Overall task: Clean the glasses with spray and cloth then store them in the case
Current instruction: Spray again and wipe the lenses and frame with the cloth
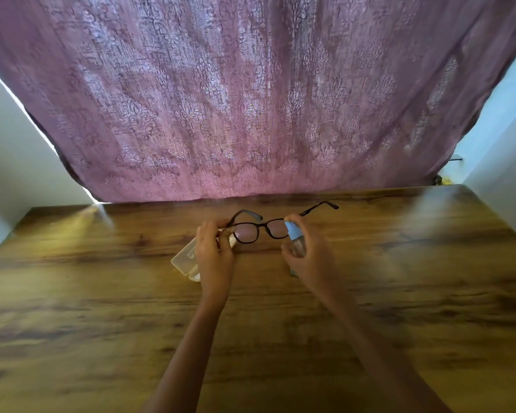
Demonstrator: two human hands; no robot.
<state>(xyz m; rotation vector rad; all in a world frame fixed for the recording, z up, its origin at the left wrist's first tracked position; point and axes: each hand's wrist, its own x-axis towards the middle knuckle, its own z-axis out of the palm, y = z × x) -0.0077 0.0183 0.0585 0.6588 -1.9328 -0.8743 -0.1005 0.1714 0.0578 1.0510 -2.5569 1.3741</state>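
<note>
Dark-framed glasses (261, 226) hang above the wooden table (399, 278) with both temples unfolded toward the curtain. My left hand (213, 254) grips them at the left hinge. My right hand (308, 257) holds a small clear spray bottle (297, 238) with a light blue top, its nozzle close to the right lens and a finger on the top. A pale translucent case (185, 257) lies on the table, partly hidden under my left hand. No cloth is visible.
A purple patterned curtain (250, 99) hangs behind the table's far edge. Pale walls (12, 159) stand on both sides. Bare wood spreads around and in front of the hands.
</note>
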